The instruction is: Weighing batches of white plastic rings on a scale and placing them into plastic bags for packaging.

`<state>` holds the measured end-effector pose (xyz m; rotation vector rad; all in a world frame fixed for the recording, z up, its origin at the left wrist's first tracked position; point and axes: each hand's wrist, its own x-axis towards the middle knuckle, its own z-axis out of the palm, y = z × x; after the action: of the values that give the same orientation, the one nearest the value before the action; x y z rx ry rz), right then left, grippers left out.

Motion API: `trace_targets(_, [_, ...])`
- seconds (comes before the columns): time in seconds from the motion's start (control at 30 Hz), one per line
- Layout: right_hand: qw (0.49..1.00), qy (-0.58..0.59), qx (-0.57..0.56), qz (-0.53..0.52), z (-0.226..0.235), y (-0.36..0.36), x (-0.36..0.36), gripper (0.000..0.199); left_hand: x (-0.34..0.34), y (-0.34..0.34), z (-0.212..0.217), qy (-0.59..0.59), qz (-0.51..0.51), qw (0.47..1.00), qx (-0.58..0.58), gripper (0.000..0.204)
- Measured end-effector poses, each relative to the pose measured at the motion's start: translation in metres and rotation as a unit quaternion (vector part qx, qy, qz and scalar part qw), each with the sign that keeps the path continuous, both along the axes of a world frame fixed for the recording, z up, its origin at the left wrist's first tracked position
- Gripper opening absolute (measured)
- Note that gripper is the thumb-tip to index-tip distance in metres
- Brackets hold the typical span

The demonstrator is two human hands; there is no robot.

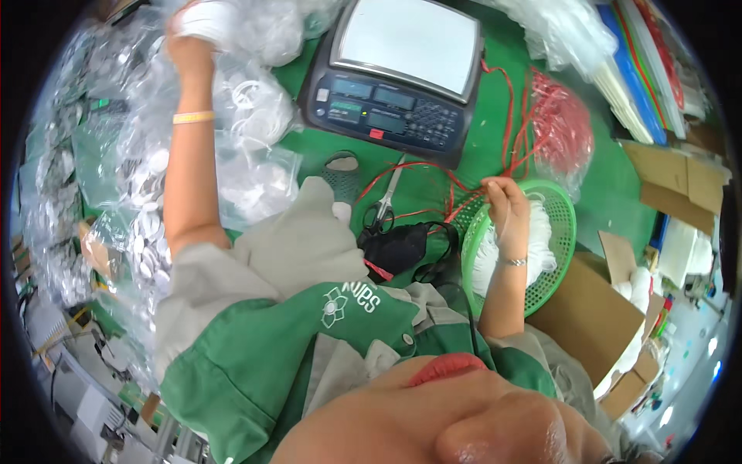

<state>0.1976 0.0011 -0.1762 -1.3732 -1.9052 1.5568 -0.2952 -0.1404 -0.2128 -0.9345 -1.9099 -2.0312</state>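
My left hand (191, 40), stretched out to the far left and partly cut by the upper edge, is closed on a stack of white rings (207, 22), blurred by motion. Clear plastic bags of white rings (251, 108) lie below and beside that hand. My right hand (506, 213) hovers over a green basket (566, 224) holding white string (545, 255). Its fingers are pinched together; what they hold, if anything, is too small to make out. Red strings (464, 203) pass close by those fingertips.
A dark counting scale (386, 97) with a pale pan stands at the back centre. Scissors (386, 197) and a black pouch-like item (396, 249) lie near my body. A bag of red string (558, 131), upright folders (638, 69) and cardboard boxes (583, 309) occupy the right side.
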Motion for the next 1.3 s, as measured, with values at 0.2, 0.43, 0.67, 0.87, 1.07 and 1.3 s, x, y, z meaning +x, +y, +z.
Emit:
trace_targets(0.2, [0.998,0.023,0.03,0.052,-0.002,0.012,-0.013,0.013,-0.026,0.041,-0.044,0.187,0.006,0.717,-0.672,0.035])
trace_targets(0.43, [0.989,-0.018,0.131,0.066,-0.006,0.068,-0.014,0.017,-0.049,0.042,-0.065,0.115,0.037,0.742,-0.659,0.032])
trace_targets(0.67, [0.851,-0.033,0.501,0.152,-0.037,0.221,-0.095,0.027,0.035,0.083,-0.005,-0.092,-0.177,0.929,-0.312,0.032])
trace_targets(0.87, [0.711,-0.236,0.661,0.039,-0.085,0.309,-0.224,0.038,0.101,0.07,-0.012,-0.18,-0.323,0.886,-0.279,0.042])
trace_targets(1.07, [0.674,-0.395,0.623,0.032,-0.074,0.478,-0.082,0.028,0.129,0.103,-0.026,-0.192,-0.412,0.853,-0.256,0.04])
trace_targets(1.3, [0.908,0.211,0.246,-0.265,0.005,0.335,-0.01,0.03,0.125,0.061,-0.021,-0.258,-0.336,0.866,-0.266,0.039])
